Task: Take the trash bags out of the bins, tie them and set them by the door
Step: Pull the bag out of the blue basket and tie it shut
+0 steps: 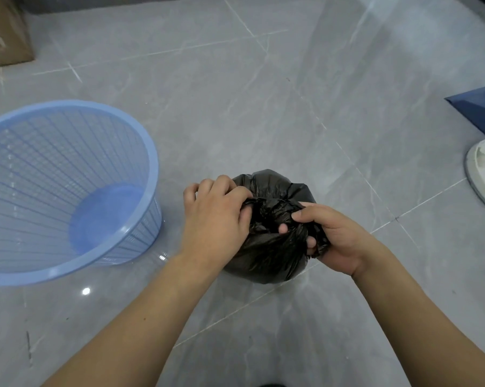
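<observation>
I have the black trash bag [266, 247] sitting on the floor [263, 93] just right of the blue bin [54, 191], which is already bare of any liner. My left hand [213, 222] has its fingers curled into the gathered neck, and my right hand [339, 241] pinches a twist of plastic on the other side, so I judge the knot half made. Tying off and carrying it to the door remain; no door shows here. Open tile lies ahead, with a cardboard box [4, 32] far left and a white object [484, 174] at the right edge.
</observation>
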Tool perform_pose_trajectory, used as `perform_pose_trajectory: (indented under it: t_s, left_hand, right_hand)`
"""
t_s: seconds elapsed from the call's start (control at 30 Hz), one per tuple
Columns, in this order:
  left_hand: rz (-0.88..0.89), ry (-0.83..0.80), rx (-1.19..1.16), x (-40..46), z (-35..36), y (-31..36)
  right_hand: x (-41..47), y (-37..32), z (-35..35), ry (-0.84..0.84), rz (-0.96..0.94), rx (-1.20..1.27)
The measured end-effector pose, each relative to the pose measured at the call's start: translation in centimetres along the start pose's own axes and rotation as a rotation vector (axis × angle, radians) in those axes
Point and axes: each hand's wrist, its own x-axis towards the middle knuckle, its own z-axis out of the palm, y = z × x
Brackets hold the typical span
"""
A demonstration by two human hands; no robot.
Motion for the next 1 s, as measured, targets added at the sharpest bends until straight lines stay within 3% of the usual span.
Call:
perform_pose_trajectory:
  t_s: [0.2, 0.43, 0.53, 0.73, 0.87, 1.0]
  left_hand:
    - [0.000, -0.047, -0.032, -0.3, 0.0, -0.5]
    - [-0.051, -0.233, -0.050, 0.2, 0.3, -0.1]
    - [-0.070, -0.222, -0.068, 0.4, 0.3, 0.2]
    - [-0.063, -0.214, -0.060, 0.7, -0.2, -0.1]
    - [-0.067, -0.201, -0.059, 0.7, -0.5, -0.4]
    - [-0.064, -0.182, -0.043, 0.9, -0.7, -0.5]
  right_hand:
    - [0.5, 0.5, 0.1, 0.151, -0.023, -0.194]
    - [0.8, 0.6, 0.2, 0.149, -0.120, 0.005]
    - [0.8, 0.5, 0.5, 0.180, -0.135, 0.008]
    - [0.5, -0.1, 1.0, 0.330, -0.230, -0.372]
    - [0.2, -0.5, 1.4, 0.312, -0.278, -0.517]
    - [-0.3, -1.0, 1.6, 0.166, -0.116, -0.453]
